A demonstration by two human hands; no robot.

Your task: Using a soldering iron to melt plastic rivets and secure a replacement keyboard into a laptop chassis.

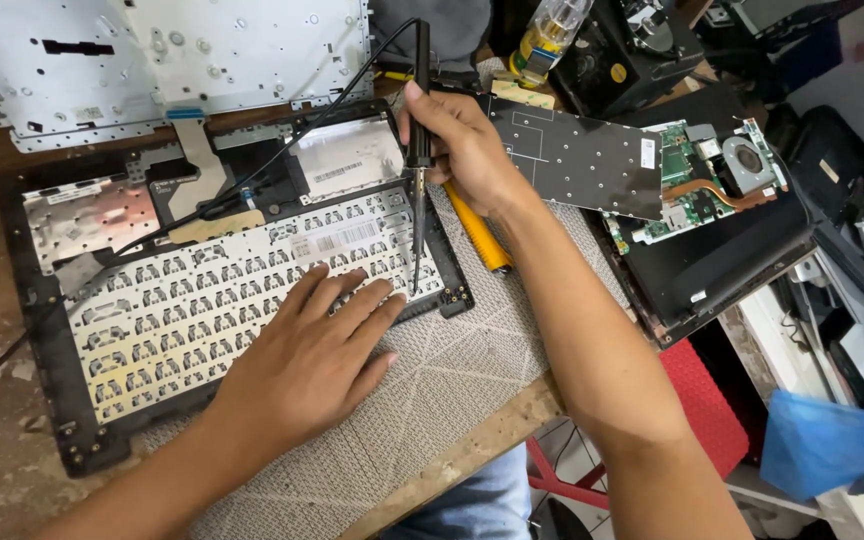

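A black laptop palmrest frame [32, 330] lies upside down on the bench, with the silver back of its keyboard [162, 310] showing. My left hand [307, 365] rests flat on the keyboard's lower right part, fingers spread. My right hand [462, 150] grips a black soldering iron [419, 140] upright. Its thin tip [415, 285] touches the keyboard's right edge, just beyond my left fingertips. The iron's black cord [252, 175] runs left across the frame.
A grey woven mat [452, 380] lies under the frame. A silver metal plate [152, 55] sits at the back left. A loose black keyboard [572, 155], green circuit board with fan [712, 175], yellow tool [477, 235], plastic bottle [547, 35] and blue cloth [832, 445] are to the right.
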